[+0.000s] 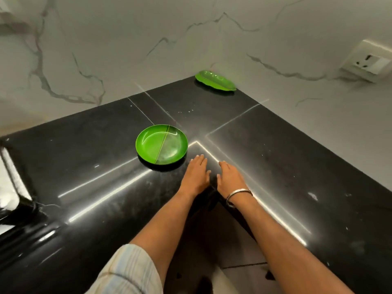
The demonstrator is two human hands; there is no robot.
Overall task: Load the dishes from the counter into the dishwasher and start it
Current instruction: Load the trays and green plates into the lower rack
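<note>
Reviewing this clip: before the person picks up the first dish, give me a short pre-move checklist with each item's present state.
1. Both hands free: ok. Left hand and right hand lie flat on the counter, holding nothing.
2. Round plate within reach: ok, just ahead of the left hand, not touched.
3. Round plate empty: ok, no food seen.
4. Leaf plate reachable: cannot tell; it sits far back in the corner by the wall.
5. Dishwasher open and ready: cannot tell, not in view.
6. Path to the round plate unobstructed: ok.
</note>
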